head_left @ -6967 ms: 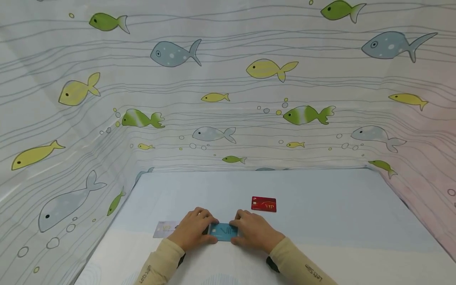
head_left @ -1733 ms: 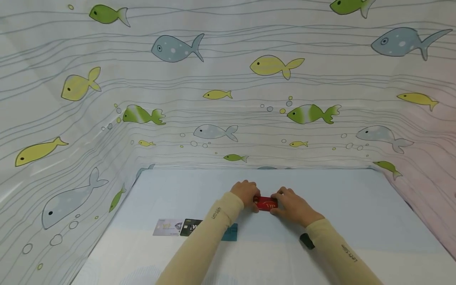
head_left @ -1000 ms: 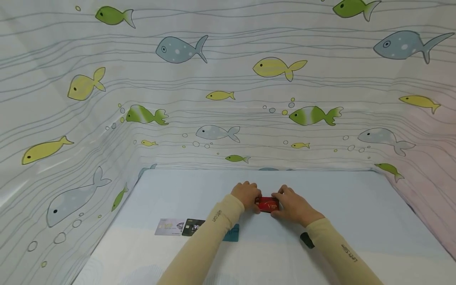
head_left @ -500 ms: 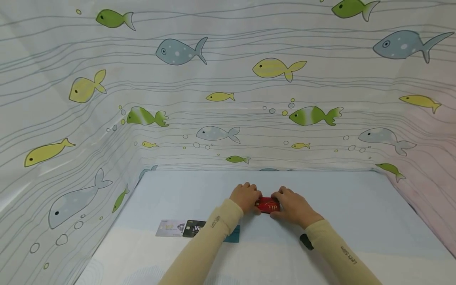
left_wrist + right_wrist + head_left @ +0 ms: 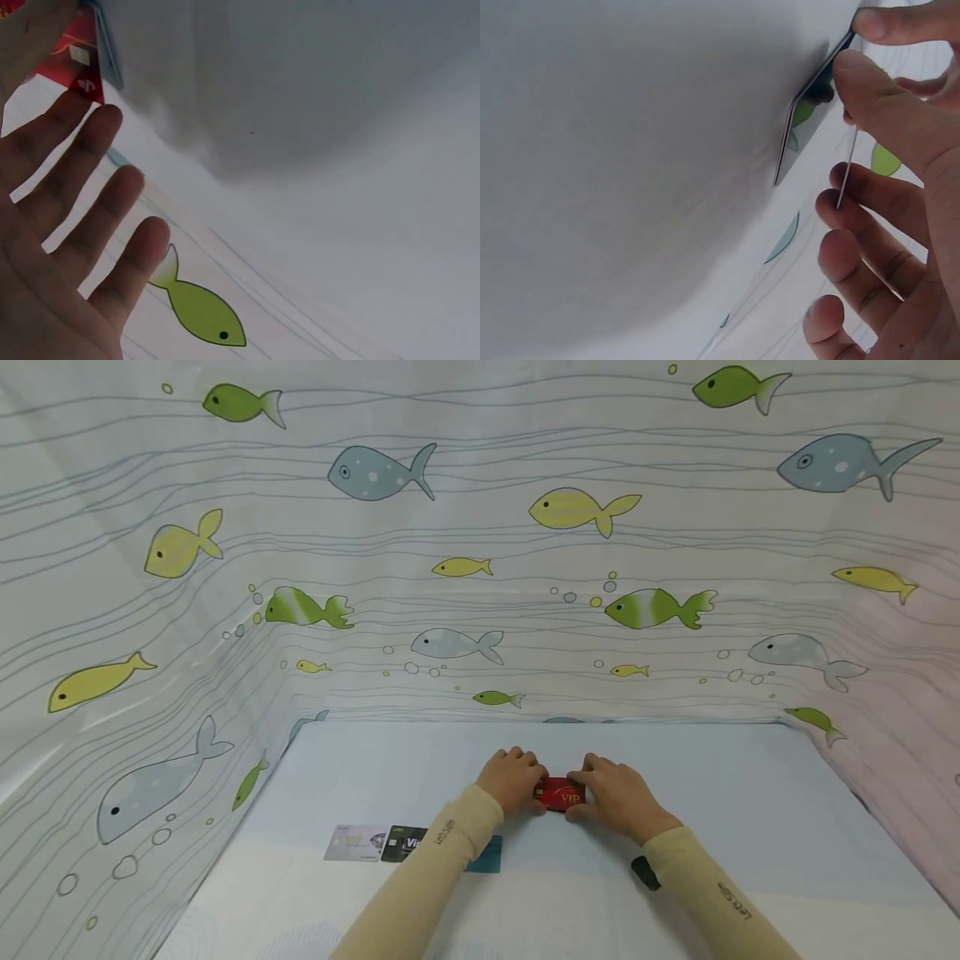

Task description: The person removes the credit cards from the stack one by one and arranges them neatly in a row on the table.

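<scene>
A red card printed "VIP" [image 5: 562, 794] is in the head view, just right of centre. My left hand [image 5: 512, 781] pinches its left end, and my right hand [image 5: 622, 797] pinches its right end. In the left wrist view the red card [image 5: 81, 54] shows its chip below the thumb, with the other fingers spread. A thin glossy panel [image 5: 808, 105] is beside the fingers in the right wrist view; I cannot tell what it is. There the right thumb and fingertips meet the thin card edge [image 5: 847, 169].
Nearer to me, a pale silver card [image 5: 356, 843], a black card [image 5: 401, 842] and a blue card [image 5: 489, 855] lie in a row, the last two partly behind the left sleeve [image 5: 427, 877]. A fish-patterned curtain [image 5: 480, 610] surrounds the white table [image 5: 712, 793].
Seven seconds ago both hands were at the blue card in the front row. They have moved back and right to the red card. Over the last second the hold has barely changed.
</scene>
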The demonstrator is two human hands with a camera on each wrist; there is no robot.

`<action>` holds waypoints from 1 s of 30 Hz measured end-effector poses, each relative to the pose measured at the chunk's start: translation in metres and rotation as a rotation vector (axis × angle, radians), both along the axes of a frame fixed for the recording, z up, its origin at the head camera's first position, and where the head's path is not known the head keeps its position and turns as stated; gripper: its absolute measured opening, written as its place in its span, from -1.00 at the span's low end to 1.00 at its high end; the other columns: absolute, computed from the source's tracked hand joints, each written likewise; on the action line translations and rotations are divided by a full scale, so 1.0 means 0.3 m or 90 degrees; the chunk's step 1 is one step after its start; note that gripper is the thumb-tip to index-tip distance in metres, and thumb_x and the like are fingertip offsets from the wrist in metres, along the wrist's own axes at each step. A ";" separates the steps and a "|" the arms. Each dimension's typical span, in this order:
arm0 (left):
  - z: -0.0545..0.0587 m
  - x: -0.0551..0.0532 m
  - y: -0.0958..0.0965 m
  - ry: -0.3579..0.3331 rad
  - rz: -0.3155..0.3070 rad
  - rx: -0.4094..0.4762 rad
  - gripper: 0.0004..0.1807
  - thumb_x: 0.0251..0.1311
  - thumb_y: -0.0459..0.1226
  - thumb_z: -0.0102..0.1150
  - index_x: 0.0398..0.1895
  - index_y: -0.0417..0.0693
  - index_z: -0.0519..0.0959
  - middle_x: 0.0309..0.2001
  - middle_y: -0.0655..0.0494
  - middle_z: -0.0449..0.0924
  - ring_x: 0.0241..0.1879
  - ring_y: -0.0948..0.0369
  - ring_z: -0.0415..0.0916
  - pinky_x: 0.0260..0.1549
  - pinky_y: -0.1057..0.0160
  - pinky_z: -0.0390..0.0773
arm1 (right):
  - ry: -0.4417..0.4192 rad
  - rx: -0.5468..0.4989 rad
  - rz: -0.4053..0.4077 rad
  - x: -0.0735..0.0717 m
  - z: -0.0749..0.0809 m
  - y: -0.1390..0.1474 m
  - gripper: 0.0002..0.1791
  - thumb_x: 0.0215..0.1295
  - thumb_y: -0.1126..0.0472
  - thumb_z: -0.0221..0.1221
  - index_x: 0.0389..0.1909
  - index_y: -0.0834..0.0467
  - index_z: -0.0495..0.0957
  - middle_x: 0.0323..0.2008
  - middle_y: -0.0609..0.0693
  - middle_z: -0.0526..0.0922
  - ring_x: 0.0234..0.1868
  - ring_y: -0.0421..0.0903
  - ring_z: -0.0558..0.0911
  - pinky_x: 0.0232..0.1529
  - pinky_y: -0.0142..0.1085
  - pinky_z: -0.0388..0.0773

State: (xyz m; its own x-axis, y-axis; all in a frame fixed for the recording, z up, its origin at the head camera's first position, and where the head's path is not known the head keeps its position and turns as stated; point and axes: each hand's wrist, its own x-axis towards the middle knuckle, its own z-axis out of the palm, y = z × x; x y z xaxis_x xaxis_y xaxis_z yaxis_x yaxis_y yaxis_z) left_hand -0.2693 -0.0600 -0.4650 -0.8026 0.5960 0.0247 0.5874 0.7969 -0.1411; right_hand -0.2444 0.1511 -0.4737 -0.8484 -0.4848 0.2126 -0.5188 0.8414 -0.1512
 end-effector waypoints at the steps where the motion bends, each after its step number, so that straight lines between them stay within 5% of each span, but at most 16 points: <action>1: -0.004 0.000 -0.004 0.008 -0.005 -0.001 -0.43 0.10 0.21 0.41 0.12 0.18 0.66 0.01 0.19 0.62 0.03 0.17 0.48 0.11 0.17 0.50 | 0.004 0.002 0.002 0.000 0.000 0.001 -0.33 -0.06 -0.16 0.56 0.04 0.15 0.72 -0.24 -0.05 0.54 -0.39 -0.18 0.48 -0.34 -0.24 0.55; 11: -0.025 0.004 -0.026 0.053 -0.039 -0.029 -0.36 0.15 0.28 0.31 0.20 0.19 0.62 0.05 0.21 0.62 0.08 0.20 0.48 0.14 0.20 0.48 | 0.021 0.008 0.004 0.008 0.002 0.006 -0.31 -0.06 -0.21 0.54 0.06 0.10 0.73 -0.25 -0.09 0.55 -0.41 -0.20 0.46 -0.35 -0.27 0.52; 22: 0.023 0.057 -0.064 0.139 -0.083 -0.052 -0.35 0.18 0.32 0.22 0.21 0.18 0.61 0.06 0.22 0.63 0.10 0.21 0.52 0.15 0.21 0.49 | 0.072 -0.006 0.021 0.041 0.010 0.008 -0.35 -0.07 -0.23 0.54 0.02 0.04 0.75 -0.28 -0.12 0.54 -0.45 -0.21 0.45 -0.42 -0.30 0.47; 30: 0.063 0.083 -0.088 0.156 -0.104 0.006 -0.34 0.20 0.28 0.24 0.26 0.16 0.57 0.09 0.21 0.58 0.14 0.21 0.49 0.21 0.22 0.45 | 0.112 -0.028 0.026 0.080 0.077 0.014 -0.34 -0.08 -0.26 0.53 0.03 0.01 0.76 -0.29 -0.14 0.52 -0.49 -0.25 0.37 -0.43 -0.32 0.43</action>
